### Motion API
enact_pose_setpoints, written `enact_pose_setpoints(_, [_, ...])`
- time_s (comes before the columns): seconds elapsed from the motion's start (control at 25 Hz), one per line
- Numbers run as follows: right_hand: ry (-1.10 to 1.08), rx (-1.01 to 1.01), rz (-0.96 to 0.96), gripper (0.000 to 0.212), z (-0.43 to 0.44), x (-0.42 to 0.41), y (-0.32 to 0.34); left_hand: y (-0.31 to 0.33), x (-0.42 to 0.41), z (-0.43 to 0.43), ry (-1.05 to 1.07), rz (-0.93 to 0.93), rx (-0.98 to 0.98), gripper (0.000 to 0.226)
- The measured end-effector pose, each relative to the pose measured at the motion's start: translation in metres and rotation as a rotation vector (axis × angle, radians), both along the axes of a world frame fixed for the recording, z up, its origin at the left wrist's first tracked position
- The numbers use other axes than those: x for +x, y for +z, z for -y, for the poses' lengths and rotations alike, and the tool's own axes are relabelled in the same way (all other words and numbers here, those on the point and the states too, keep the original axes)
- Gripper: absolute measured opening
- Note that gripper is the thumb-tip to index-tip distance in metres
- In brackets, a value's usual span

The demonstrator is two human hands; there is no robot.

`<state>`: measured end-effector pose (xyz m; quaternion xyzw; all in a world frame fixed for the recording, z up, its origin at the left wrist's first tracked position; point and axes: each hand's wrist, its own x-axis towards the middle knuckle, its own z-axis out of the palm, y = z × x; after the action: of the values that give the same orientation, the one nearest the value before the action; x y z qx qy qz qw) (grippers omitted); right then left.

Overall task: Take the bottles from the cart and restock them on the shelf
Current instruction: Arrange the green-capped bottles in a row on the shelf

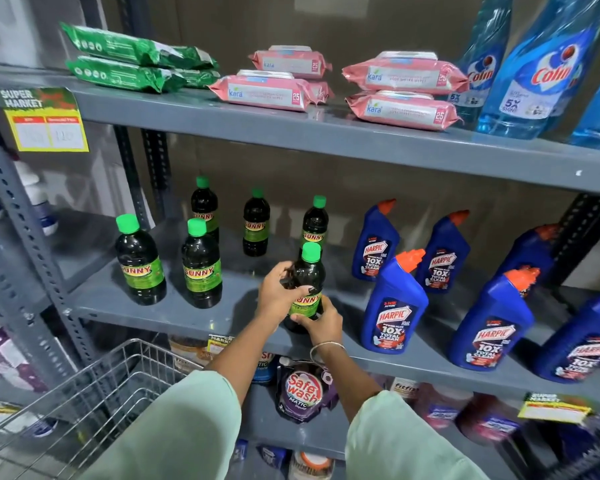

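Observation:
A dark Sunny bottle (pixel 307 271) with a green cap stands upright near the front edge of the grey middle shelf (pixel 174 317). My left hand (pixel 279 296) wraps its left side at label height. Around its base on the right curls my right hand (pixel 321 320). Several more Sunny bottles stand on the same shelf: two at the front left (pixel 139 261) (pixel 201 265) and three further back (pixel 205 206) (pixel 256 221) (pixel 315 221). The wire cart (pixel 80 403) sits at the lower left; its visible part holds no bottle.
Several blue Harpic bottles (pixel 394 306) fill the right half of the middle shelf. The upper shelf carries green packs (pixel 132 60), pink Kara wipes (pixel 402 91) and blue Colin bottles (pixel 534 74). A Safewash pouch (pixel 303 393) and other goods sit on the shelf below.

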<state>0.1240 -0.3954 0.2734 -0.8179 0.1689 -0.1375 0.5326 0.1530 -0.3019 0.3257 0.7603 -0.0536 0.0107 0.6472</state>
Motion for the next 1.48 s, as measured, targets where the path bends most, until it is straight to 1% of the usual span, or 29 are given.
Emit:
enact_pose_setpoints(0.16, [-0.017,0.006,0.018,0.057,-0.002,-0.003,-0.003,0.000,0.000,-0.002,-0.048,-0.013,-0.001,0.051])
enact_pose_setpoints(0.24, [-0.018,0.006,0.032,0.068,-0.004,-0.004,-0.002,0.003,-0.003,-0.003,-0.061,-0.014,-0.006,0.048])
enact_pose_setpoints(0.28, [-0.050,-0.004,0.048,0.075,-0.007,-0.006,-0.002,0.004,-0.005,-0.004,-0.075,-0.018,-0.006,0.049])
enact_pose_setpoints(0.32, [-0.106,-0.031,0.064,0.078,-0.009,-0.010,-0.001,0.004,-0.005,-0.005,-0.092,-0.029,-0.005,0.052])
enact_pose_setpoints(0.36, [-0.170,-0.075,0.084,0.075,-0.013,-0.015,0.000,0.003,-0.006,-0.008,-0.102,-0.044,0.000,0.056])
enact_pose_setpoints(0.4, [-0.211,-0.115,0.099,0.067,-0.017,-0.021,0.001,0.003,-0.007,-0.013,-0.084,-0.058,0.004,0.058])
enact_pose_setpoints(0.44, [-0.212,-0.135,0.108,0.057,-0.023,-0.025,0.000,0.002,-0.008,-0.021,-0.019,-0.052,0.016,0.055])
enact_pose_setpoints(0.48, [-0.180,-0.143,0.102,0.049,-0.027,-0.030,-0.001,0.002,-0.010,-0.030,0.086,-0.016,0.029,0.047])
enact_pose_setpoints(0.56, [-0.079,-0.198,0.059,0.037,-0.042,-0.034,-0.003,0.002,-0.012,-0.056,0.347,0.108,0.053,0.029])
enact_pose_setpoints(0.6, [-0.042,-0.230,0.040,0.034,-0.050,-0.033,-0.002,0.004,-0.013,-0.068,0.442,0.166,0.067,0.024])
enact_pose_setpoints(0.64, [0.000,-0.242,0.026,0.032,-0.059,-0.030,-0.002,0.006,-0.011,-0.081,0.513,0.200,0.083,0.023])
enact_pose_setpoints(0.68, [0.054,-0.234,0.016,0.031,-0.072,-0.024,-0.001,0.009,-0.008,-0.095,0.564,0.209,0.093,0.028])
enact_pose_setpoints(0.76, [0.165,-0.193,-0.012,0.038,-0.099,-0.008,-0.001,0.011,0.007,-0.118,0.604,0.176,0.107,0.045])
enact_pose_setpoints(0.8, [0.205,-0.166,-0.017,0.047,-0.113,0.003,-0.001,0.009,0.018,-0.129,0.586,0.149,0.120,0.053])
enact_pose_setpoints(0.88, [0.252,-0.109,-0.029,0.067,-0.134,0.025,0.002,0.004,0.039,-0.148,0.466,0.093,0.128,0.065])
enact_pose_setpoints(0.96, [0.280,-0.032,-0.053,0.082,-0.152,0.046,0.004,-0.002,0.056,-0.161,0.316,0.038,0.089,0.064])
enact_pose_setpoints(1.0, [0.287,0.005,-0.058,0.084,-0.158,0.056,0.003,-0.004,0.061,-0.164,0.267,0.027,0.082,0.061])
enact_pose_setpoints(1.04, [0.282,0.037,-0.055,0.082,-0.165,0.065,0.000,-0.006,0.065,-0.167,0.240,0.025,0.082,0.057])
enact_pose_setpoints(1.12, [0.259,0.074,-0.049,0.071,-0.173,0.074,-0.004,-0.008,0.067,-0.168,0.207,0.034,0.061,0.054])
enact_pose_setpoints(1.28, [0.117,0.078,-0.016,0.051,-0.169,0.068,-0.006,-0.006,0.061,-0.172,0.098,-0.022,-0.010,0.054])
enact_pose_setpoints(1.4, [0.069,0.067,0.011,0.049,-0.159,0.059,-0.010,-0.005,0.058,-0.162,0.024,-0.069,0.014,0.052])
enact_pose_setpoints(1.48, [0.010,0.060,0.025,0.049,-0.143,0.038,-0.004,0.002,0.041,-0.146,-0.028,-0.068,0.004,0.049])
